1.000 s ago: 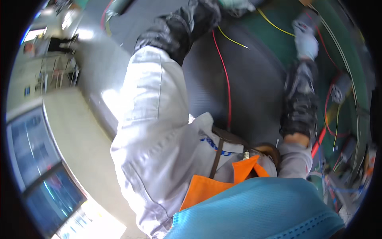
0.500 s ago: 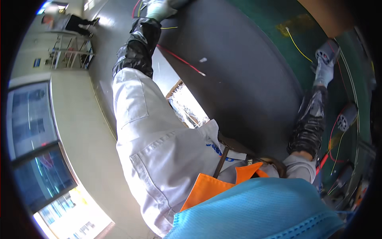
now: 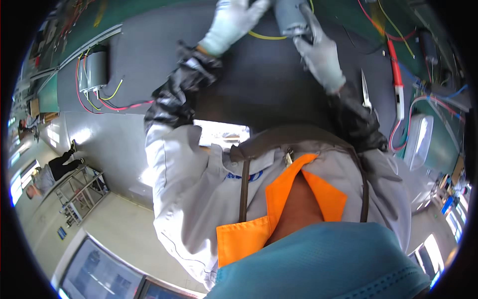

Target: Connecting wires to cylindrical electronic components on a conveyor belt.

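Observation:
My right hand (image 3: pixel 321 57), in a white glove, is closed around a grey cylindrical motor (image 3: pixel 290 19) at the top edge of the view. Its thumb and fingers press on the motor's near end and right side. A yellow wire (image 3: pixel 268 36) curves out beneath the motor towards my left hand. My left hand (image 3: pixel 231 25), also gloved, is just left of the motor with the thumb stretched out and nothing visible in it. The ends of its fingers are cut off by the top edge. Black sleeve covers wrap both forearms.
Grey motors (image 3: pixel 94 70) with red and yellow leads stand on the dark mat (image 3: pixel 154 47) at left. To the right lie a pointed metal tool (image 3: pixel 365 88), a red-and-white probe (image 3: pixel 396 74) and a whitish box (image 3: pixel 419 142). A person (image 3: pixel 52 174) is far left beside a metal cart.
The view has swung round. My right hand has brought the motor from the far right to the front middle, and my left hand has come close to it.

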A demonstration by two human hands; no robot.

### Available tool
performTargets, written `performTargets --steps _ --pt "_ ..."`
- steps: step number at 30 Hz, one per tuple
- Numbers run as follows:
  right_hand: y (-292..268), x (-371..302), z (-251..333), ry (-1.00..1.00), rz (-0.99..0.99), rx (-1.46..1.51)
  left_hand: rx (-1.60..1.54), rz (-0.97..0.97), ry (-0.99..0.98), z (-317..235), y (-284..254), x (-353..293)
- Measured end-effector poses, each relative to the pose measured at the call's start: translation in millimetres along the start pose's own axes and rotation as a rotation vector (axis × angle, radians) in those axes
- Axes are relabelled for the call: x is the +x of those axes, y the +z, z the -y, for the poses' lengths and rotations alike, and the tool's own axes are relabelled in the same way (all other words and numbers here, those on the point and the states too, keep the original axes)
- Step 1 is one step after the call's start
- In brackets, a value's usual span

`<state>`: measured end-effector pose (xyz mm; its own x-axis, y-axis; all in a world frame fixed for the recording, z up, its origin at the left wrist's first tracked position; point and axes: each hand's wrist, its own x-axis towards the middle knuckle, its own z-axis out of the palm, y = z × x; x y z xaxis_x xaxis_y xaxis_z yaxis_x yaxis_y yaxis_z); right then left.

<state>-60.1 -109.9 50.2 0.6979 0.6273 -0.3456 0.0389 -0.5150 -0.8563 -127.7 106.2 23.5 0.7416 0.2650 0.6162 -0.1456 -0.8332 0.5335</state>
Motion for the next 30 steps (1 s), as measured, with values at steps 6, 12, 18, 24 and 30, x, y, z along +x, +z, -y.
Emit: performTargets --steps 6,12,18,24,30 --pt "-32.3 -110.1 -78.2 -0.724 -0.101 -0.482 -0.038 0.158 0.029 -70.7 46.3 -65.4" --pt "-33.4 -42.1 -85.7 -0.874 -0.372 -0.799 0.058 0.100 -0.013 -115.3 26.7 -97.5" --pt "-30.0 -40.8 -101.2 -0.630 -0.164 -0.215 0.326 0.388 0.348 -155.8 -3.1 -173.2" --pt "-69.8 -46.9 -36.3 -0.494 0.561 0.580 0.349 0.232 0.267 -160.9 20.5 -159.9" --pt "-137.3 -46.5 29.5 -0.266 0.498 0.069 0.285 0.306 0.339 -159.1 30.4 -149.3"
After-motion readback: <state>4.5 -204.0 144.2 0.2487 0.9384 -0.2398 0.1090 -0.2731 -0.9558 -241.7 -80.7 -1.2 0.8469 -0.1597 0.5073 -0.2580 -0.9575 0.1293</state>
